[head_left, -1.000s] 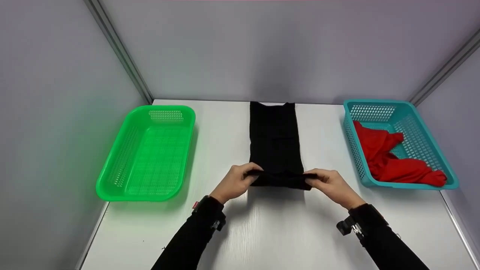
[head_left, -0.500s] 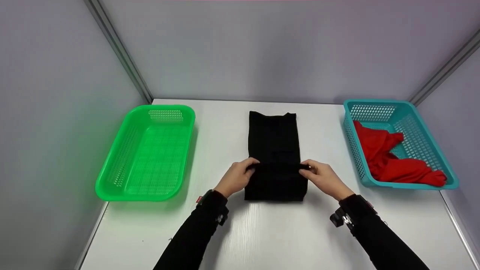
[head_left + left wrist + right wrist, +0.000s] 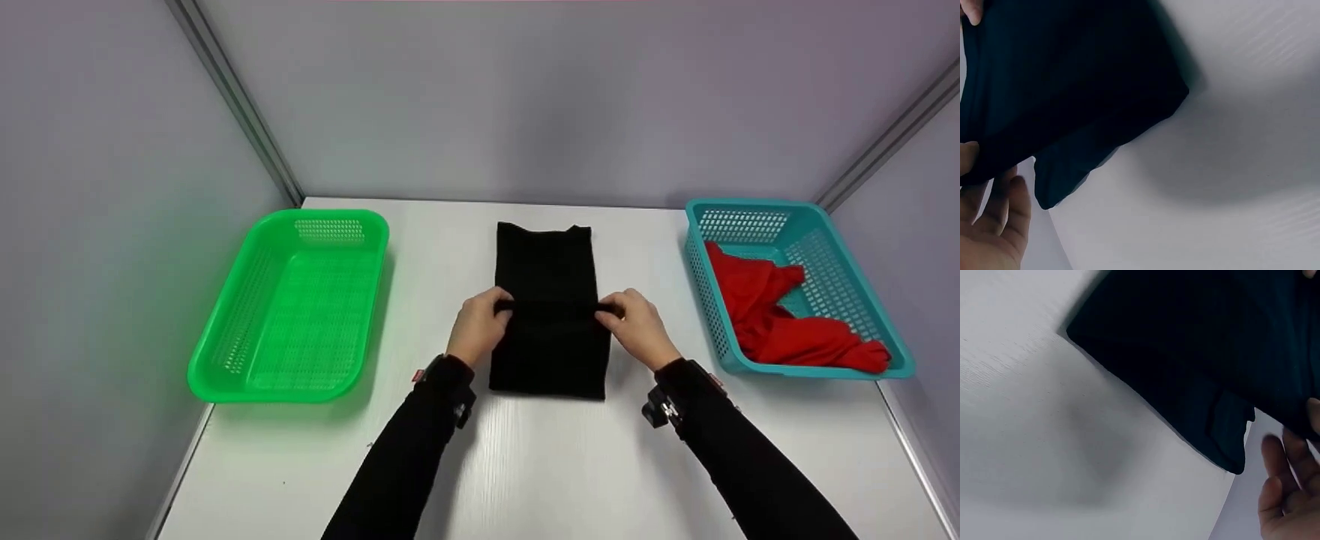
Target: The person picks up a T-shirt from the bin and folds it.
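A folded black garment (image 3: pixel 551 352) lies lengthwise on the white table, with a shallow dip in its far edge. My left hand (image 3: pixel 478 324) pinches one end of a raised fold across its middle, at the left side. At the right side my right hand (image 3: pixel 636 324) pinches the other end of this fold. In the left wrist view the upper layer of the garment (image 3: pixel 1072 62) hangs from thumb and fingers above a lower layer. The right wrist view has the cloth (image 3: pixel 1185 343) between thumb and fingers too, the other fingers loosely bent beneath.
To the left stands a green plastic basket (image 3: pixel 289 390) with nothing inside. A teal basket (image 3: pixel 862 277) at the right holds a crumpled red cloth (image 3: pixel 795 334). Grey walls (image 3: pixel 480 97) close off the back and both sides of the white table (image 3: pixel 517 472).
Both hands have carried the pinched fold away from me, toward the garment's far end. The garment slid nearer early on, its far edge leaving the table's back edge. The baskets stay put.
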Motion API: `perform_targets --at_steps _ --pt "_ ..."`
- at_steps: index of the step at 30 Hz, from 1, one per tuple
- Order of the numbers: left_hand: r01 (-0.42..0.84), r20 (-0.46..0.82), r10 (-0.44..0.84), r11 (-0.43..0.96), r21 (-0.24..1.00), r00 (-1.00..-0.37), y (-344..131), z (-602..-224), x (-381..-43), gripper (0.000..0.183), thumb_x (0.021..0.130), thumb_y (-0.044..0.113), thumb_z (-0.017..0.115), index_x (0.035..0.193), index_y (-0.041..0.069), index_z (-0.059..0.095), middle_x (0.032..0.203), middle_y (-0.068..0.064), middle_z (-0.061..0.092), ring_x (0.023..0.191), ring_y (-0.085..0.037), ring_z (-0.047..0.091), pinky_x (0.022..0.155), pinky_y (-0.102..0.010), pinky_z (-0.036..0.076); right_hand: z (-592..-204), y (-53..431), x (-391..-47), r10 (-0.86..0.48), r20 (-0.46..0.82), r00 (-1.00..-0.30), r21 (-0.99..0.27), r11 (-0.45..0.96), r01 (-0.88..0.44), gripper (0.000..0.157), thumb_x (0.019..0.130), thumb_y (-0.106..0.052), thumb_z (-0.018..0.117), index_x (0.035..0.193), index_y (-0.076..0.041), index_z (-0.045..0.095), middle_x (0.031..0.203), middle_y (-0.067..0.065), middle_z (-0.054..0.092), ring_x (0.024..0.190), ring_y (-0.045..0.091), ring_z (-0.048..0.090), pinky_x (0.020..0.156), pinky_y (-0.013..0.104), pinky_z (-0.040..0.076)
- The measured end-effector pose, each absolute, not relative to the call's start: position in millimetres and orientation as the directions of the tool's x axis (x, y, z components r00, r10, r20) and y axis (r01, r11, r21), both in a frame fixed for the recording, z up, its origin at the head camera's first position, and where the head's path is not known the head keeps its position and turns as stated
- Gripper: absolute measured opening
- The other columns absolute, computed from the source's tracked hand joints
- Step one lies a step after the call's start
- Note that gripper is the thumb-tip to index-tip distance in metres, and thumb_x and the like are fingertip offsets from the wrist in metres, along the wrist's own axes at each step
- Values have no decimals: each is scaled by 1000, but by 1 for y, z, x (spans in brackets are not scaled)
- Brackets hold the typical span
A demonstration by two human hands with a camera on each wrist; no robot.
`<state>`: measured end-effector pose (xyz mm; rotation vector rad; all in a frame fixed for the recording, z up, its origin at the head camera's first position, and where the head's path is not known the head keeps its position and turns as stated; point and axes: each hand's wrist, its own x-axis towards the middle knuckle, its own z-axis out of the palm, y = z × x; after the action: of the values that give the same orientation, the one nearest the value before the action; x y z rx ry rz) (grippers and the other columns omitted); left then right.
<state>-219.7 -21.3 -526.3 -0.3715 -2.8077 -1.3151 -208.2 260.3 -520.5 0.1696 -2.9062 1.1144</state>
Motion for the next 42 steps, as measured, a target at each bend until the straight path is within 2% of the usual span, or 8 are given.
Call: perform_targets --at_steps 5,11,16,20,28,32,38,42 --pt "196 159 122 736 648 -980 -17 -525 -228 16 96 11 77 112 9 78 110 -12 65 108 -32 59 93 -44 55 -519 257 -217 -57 76 -995 -611 786 -92 22 99 -12 71 115 4 75 90 19 61 74 24 50 71 35 38" --pt "96 81 55 727 680 -995 -13 -523 -232 17 100 12 73 115 10 79 111 -11 79 98 -28 75 83 -44 61 -519 254 -223 -12 -43 -999 -678 735 20 28 105 -13 64 126 5 71 67 15 70 49 13 60 62 26 46" --pt "14 1 20 684 729 -1000 -11 -524 -235 18 102 12 69 118 10 77 102 -10 80 82 -24 75 72 -39 59 -521 251 -227 41 -104 -994 -729 676 104 27 105 -11 62 126 6 69 65 6 71 57 19 71 62 19 50" --pt "-9 -25 14 671 742 -1000 -11 -526 -236 23 104 10 64 126 10 74 100 -10 79 74 -22 74 66 -36 57 -525 250 -228 49 -93 -994 -758 644 103 27 106 -9 60 126 6 68 82 17 77 71 28 77 58 18 52" --pt "97 -38 187 662 743 -982 -23 -543 -228 31 108 7 56 137 7 66 130 -13 73 113 -30 73 95 -44 58 -538 260 -211 -67 28 -997 -720 691 -66 26 107 -5 53 123 4 71 110 25 77 95 39 78 79 40 61" --pt "188 -13 276 686 703 -961 -32 -552 -218 23 106 7 59 124 5 73 122 -14 75 110 -30 73 94 -46 58 -547 263 -201 -163 93 -982 -660 729 -184 19 105 -2 59 114 4 74 106 21 78 93 34 77 82 46 61" --pt "383 -4 475 716 584 -880 -39 -564 -200 2 101 11 67 101 12 69 100 -4 68 94 -22 64 80 -37 55 -564 265 -183 -306 184 -934 -518 778 -356 8 98 -4 71 102 -3 78 91 11 79 73 21 71 65 34 54" --pt "483 -18 564 724 493 -826 -42 -576 -189 12 98 15 74 93 16 63 92 1 60 86 -16 57 70 -30 49 -580 265 -172 -417 283 -864 -415 759 -502 4 93 -8 79 95 -6 76 86 6 75 74 20 68 70 38 56"
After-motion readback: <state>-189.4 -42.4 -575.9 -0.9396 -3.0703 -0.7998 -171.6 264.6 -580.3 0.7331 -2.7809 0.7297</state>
